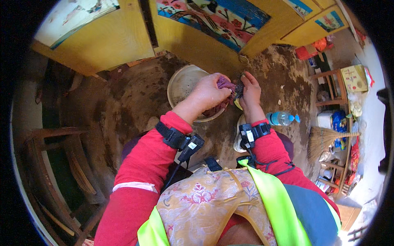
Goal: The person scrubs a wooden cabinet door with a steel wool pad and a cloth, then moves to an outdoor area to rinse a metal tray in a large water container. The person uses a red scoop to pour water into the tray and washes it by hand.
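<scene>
My left hand grips a bunched purple knit cloth over the right side of a round pale basin. Part of the cloth hangs down to the basin's near right edge. The basin holds what looks like murky liquid with dark specks. Just right of the rim, my right hand pinches a small dark grey item against the cloth's side. A yellowish piece shows below that hand. My fingers partly cover both, and I cannot tell exactly what they are.
Yellow cabinet doors with painted panels stand close beyond the basin. A clear plastic bottle with a blue cap lies on the stained floor, right of my shoe. Farther right are a straw broom and a cluttered wooden rack. Wooden furniture stands left.
</scene>
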{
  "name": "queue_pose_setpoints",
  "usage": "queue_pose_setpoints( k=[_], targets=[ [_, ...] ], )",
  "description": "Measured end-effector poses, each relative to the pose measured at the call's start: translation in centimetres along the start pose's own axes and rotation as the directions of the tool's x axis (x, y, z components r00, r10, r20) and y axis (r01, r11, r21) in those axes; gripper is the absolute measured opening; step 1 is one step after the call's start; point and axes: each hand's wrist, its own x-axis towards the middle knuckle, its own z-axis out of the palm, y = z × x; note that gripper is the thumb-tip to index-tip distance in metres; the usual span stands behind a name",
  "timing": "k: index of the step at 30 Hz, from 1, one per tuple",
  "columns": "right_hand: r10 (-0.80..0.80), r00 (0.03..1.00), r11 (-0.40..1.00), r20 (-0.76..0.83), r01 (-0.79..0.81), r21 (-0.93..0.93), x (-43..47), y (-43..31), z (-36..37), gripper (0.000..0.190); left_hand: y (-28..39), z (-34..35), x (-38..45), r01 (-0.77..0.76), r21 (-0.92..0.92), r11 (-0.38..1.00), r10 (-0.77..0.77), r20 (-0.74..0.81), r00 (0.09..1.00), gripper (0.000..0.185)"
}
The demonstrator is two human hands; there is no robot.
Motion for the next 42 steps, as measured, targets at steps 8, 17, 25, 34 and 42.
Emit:
queue_pose_setpoints(
  k=[8, 17, 25, 34, 42],
  targets=[
    [0.119, 0.986, 0.988, 0.12, -0.129, 0.079, -1.3, -0.5, 0.9, 0.026, 0.0, -0.4, 0.5, 0.121, -0.195, 0.973, -0.111, 0.062, 0.992, 0.041],
    [0.075, 0.889, 0.996, 0.451, -0.047, -0.072, -2.8, -1.7, 3.1, 0.036, -3.9, 1.5, 3.3, -0.023, -0.156, 0.988, 0.038, 0.093, 0.995, 0.037],
    [0.137, 0.942, 0.99, 0.307, -0.123, -0.064, -4.7, -2.1, 3.2, 0.071, -3.0, 1.7, 2.4, 0.067, -0.843, 0.533, -0.095, 0.019, 0.995, 0.023],
    [0.278, 0.775, 0.927, 0.568, -0.372, 0.054, -7.6, 0.7, 2.8, 0.061, -2.3, 1.9, 1.3, -0.055, -0.943, 0.327, 0.026, -0.049, 0.998, 0.026],
    [0.315, 0.827, 0.948, 0.466, -0.25, -0.198, -7.3, -0.8, 1.8, 0.046, -2.3, 1.1, 1.8, 0.025, -0.939, 0.343, -0.034, 0.015, 0.999, 0.025]
  ],
)
